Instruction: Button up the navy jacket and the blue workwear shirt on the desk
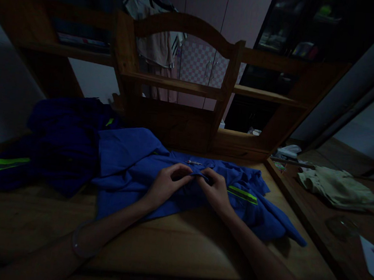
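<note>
A blue work jacket (128, 160) with a yellow-green striped band lies spread and rumpled across the wooden table (175, 250). My left hand (171, 183) pinches a fold of it between thumb and fingers. Close beside it, my right hand (213, 187) pinches the same fold from the other side. Just beyond my fingertips a small pale label (193, 162) shows on the cloth. A bracelet (79, 244) circles my left wrist. The part of the fold between my fingers is mostly hidden.
A dark blue garment (64, 145) with yellow-green bands is heaped at the left. Along the back stands a wooden shelf frame (179, 85), with clothes hanging behind it. On a brown surface at the right are a folded pale cloth (339, 187) and a white paper (373, 260).
</note>
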A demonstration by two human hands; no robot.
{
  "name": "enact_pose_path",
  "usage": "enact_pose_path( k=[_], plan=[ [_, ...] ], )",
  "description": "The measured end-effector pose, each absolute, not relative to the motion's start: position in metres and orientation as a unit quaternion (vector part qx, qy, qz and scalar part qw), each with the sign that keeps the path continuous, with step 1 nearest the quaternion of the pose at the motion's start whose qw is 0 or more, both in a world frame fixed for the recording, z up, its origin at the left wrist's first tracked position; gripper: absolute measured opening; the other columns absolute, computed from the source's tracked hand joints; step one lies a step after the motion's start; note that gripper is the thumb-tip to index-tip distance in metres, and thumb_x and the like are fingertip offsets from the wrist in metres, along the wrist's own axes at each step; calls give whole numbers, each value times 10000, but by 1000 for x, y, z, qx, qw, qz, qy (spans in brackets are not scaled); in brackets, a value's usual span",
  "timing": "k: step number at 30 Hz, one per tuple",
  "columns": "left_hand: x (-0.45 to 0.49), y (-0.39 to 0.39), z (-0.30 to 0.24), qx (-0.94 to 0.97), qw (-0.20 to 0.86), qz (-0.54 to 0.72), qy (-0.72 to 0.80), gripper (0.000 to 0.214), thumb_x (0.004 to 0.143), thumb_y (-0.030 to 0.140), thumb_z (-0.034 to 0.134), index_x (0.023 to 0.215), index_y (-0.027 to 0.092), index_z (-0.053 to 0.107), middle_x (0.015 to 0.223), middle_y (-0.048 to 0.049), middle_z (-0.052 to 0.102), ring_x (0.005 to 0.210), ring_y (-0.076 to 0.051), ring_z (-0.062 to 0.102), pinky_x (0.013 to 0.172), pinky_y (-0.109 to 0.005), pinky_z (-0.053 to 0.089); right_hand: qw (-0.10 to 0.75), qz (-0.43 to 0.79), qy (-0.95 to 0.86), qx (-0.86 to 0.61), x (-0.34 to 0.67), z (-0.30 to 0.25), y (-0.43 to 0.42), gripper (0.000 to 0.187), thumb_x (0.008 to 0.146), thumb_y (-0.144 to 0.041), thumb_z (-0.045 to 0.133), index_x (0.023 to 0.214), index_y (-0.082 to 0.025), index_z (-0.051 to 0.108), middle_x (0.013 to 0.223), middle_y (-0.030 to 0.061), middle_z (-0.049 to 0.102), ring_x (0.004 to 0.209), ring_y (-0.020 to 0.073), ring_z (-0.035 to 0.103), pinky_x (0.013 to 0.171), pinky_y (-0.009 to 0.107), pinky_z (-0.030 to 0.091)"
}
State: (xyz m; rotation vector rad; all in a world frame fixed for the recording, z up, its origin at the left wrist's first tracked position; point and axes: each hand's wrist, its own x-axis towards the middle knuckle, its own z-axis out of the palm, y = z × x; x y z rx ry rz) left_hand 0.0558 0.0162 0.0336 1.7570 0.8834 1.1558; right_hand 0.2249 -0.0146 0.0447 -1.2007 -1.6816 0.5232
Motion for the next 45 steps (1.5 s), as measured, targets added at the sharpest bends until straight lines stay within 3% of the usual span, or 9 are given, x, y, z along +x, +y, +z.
enact_pose_path(
  k=[4, 16, 33, 45],
  plan=[
    [57, 15, 35, 704, 395, 464, 365, 263, 753, 366, 658, 953, 197, 630, 950, -21, 671, 903, -173, 626, 846, -285, 490, 500, 272, -664, -484, 226, 43, -10, 179, 832, -287, 516, 786, -163, 637, 739, -12, 605, 724, 147, 557, 659, 225, 408],
    [55, 21, 35, 728, 373, 449, 358, 213, 795, 346, 609, 937, 187, 615, 925, -20, 661, 877, -162, 619, 817, -269, 483, 485, 256, -685, -480, 226, 41, -8, 174, 840, -295, 525, 829, -165, 641, 772, 0, 622, 730, 153, 565, 662, 235, 418],
    [56, 11, 38, 756, 266, 474, 365, 98, 814, 240, 570, 877, 186, 624, 877, -21, 644, 841, -160, 596, 789, -267, 460, 467, 163, -722, -484, 224, 47, -16, 77, 804, -181, 522, 816, -171, 598, 773, 1, 583, 722, 142, 542, 666, 233, 394],
    [57, 9, 41, 764, 280, 456, 361, 88, 828, 217, 535, 887, 187, 592, 878, -23, 625, 858, -167, 582, 798, -279, 448, 449, 106, -753, -469, 222, 49, -20, 53, 818, -186, 493, 812, -191, 545, 781, 21, 556, 741, 161, 537, 686, 254, 391]
  ],
)
